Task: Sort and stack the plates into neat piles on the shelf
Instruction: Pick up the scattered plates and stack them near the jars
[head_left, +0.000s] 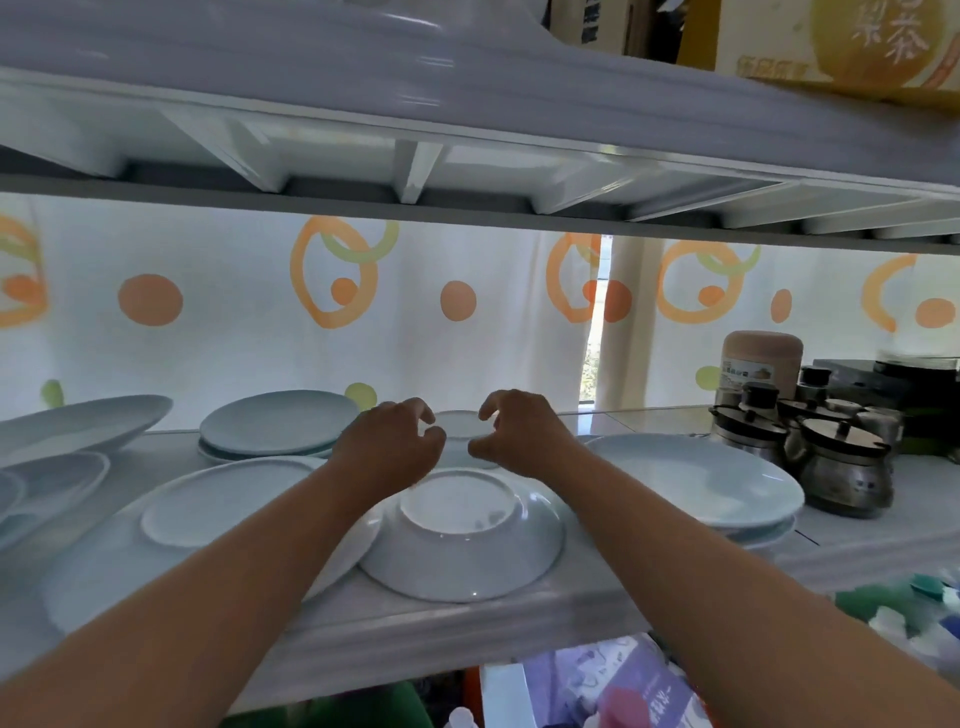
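Left hand (389, 444) and right hand (519, 436) flank small plate (458, 422) on shelf (467, 618), fingers curled; can't tell if gripping.

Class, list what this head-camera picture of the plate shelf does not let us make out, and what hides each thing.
- Head view: small plate, between left hand and right hand; they cover its sides, so contact cannot be told.
- Head view: leftmost plates, cut off by the left edge; count unclear.
- Head view: right stack, only rims show beneath, so count unclear.
- Head view: jar label, blurred and too small to read.
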